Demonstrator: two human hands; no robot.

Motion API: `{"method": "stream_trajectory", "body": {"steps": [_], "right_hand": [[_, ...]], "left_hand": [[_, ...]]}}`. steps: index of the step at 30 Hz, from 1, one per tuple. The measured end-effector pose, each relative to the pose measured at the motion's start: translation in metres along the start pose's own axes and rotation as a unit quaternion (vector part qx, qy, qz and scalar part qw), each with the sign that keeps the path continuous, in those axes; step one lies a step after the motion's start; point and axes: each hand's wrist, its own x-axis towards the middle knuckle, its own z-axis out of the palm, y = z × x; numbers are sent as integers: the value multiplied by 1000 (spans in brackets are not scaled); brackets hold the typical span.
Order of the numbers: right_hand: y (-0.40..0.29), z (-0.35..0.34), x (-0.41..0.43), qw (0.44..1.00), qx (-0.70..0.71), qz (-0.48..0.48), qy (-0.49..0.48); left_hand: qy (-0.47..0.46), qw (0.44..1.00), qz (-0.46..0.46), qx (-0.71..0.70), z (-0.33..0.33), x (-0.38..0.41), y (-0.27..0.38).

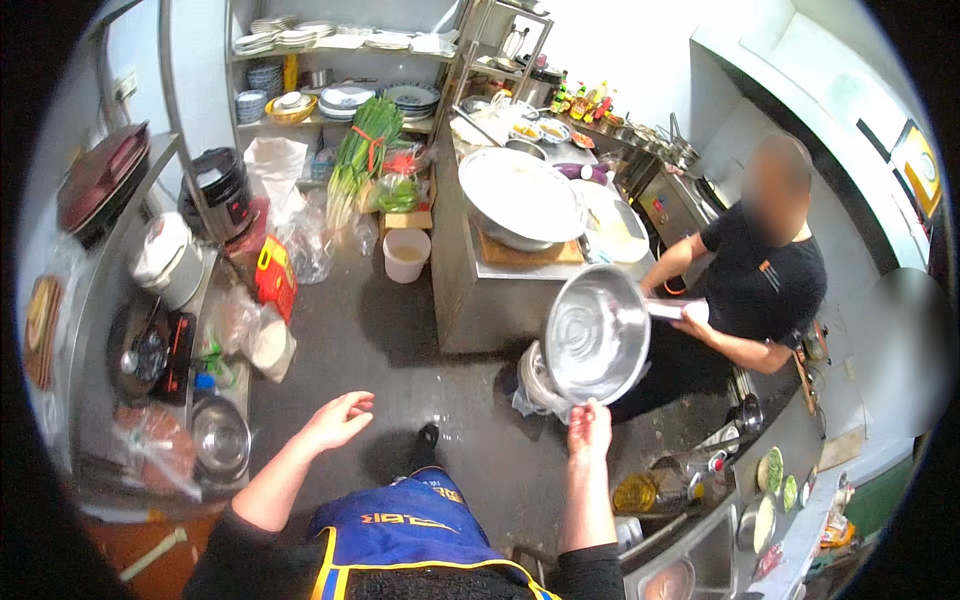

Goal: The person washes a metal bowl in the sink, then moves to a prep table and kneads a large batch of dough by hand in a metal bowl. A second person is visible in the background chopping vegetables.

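Note:
My right hand [590, 431] grips the lower rim of a large stainless steel bowl [598, 335], tilted so that its shiny inside faces me. Nothing is in my left hand [339, 420], which is held out over the floor with its fingers apart. Beyond the steel bowl, a big white basin [523, 196] rests on a metal basin over a wooden board [525, 253] at the corner of the worktable. A white cutting board [619, 225] lies beside it.
A person in a black shirt [765, 281] stands at the right, holding a pale object. A white bucket [406, 256] stands left of the worktable [465, 311]. Oil bottles [651, 487] are at lower right. A second steel bowl [220, 439] sits on the left counter. Scallions [365, 150] lean by the shelves.

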Motion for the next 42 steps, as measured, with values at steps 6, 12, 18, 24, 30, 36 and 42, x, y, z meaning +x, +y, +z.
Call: {"method": "stream_trajectory", "body": {"steps": [6,12,18,24,30,36,42], "right_hand": [[-25,110,210,998,5,-57,-19],[-31,251,410,993,0,-114,-13],[-6,339,589,994,-56,-85,28],[51,374,708,985,-131,-8,109],[63,381,736,958,-171,58,222],[60,413,637,874,-435,-92,196],[89,411,452,873,-448,-96,169]], "left_hand": [[40,996,1,76,-29,148,-24],[84,978,-133,135,-99,229,-34],[137,969,-198,50,-155,341,-73],[107,975,-81,175,-253,538,-55],[4,974,169,150,-295,813,118],[-226,853,342,323,-231,999,192],[-568,765,-53,298,-175,1093,169]]}}
